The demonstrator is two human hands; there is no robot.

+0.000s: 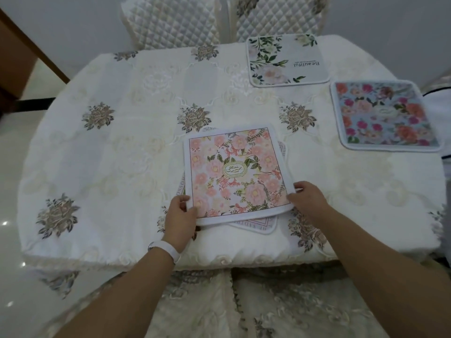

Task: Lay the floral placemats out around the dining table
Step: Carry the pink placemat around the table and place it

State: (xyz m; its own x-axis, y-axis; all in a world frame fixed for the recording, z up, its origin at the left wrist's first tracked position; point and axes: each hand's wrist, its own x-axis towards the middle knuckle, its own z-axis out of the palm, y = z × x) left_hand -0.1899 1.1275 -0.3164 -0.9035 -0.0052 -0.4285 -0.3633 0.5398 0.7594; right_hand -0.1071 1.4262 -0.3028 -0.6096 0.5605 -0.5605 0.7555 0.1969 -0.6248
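A pink floral placemat (234,172) lies at the near middle of the dining table (117,152), on top of another mat (258,224) whose lettered edge sticks out below it. My left hand (180,215) grips the pink mat's near left corner. My right hand (308,198) holds its near right corner. A white placemat with green leaves (285,59) lies flat at the far side. A blue placemat with bright flowers (385,115) lies flat at the right side.
The table wears a cream embroidered cloth with grey flower patches. Two quilted chair backs (175,23) stand beyond the far edge. A brown wooden piece (22,52) is at the far left above a glossy white floor (12,264).
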